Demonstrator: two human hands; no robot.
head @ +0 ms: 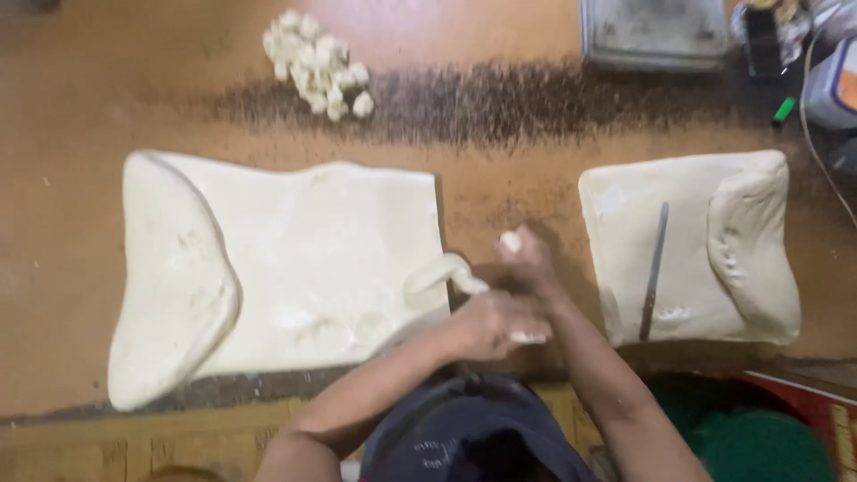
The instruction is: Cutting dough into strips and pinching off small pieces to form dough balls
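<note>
Between two flat sheets of pale dough my hands meet over the brown worktop. My left hand (491, 323) grips a thin rope of dough (444, 272) that curls off the right edge of the large dough sheet (286, 268). Just beyond it, my right hand (528, 259) pinches a small lump of dough (511, 240) at the fingertips. A long metal knife (654, 270) lies flat on the smaller dough sheet (687, 250) to the right.
A heap of small dough pieces (317, 62) sits at the far side of the worktop (80, 107). A grey metal tray (654, 34) and some containers (830, 85) stand at the far right. A green bin (759, 442) is at the near right.
</note>
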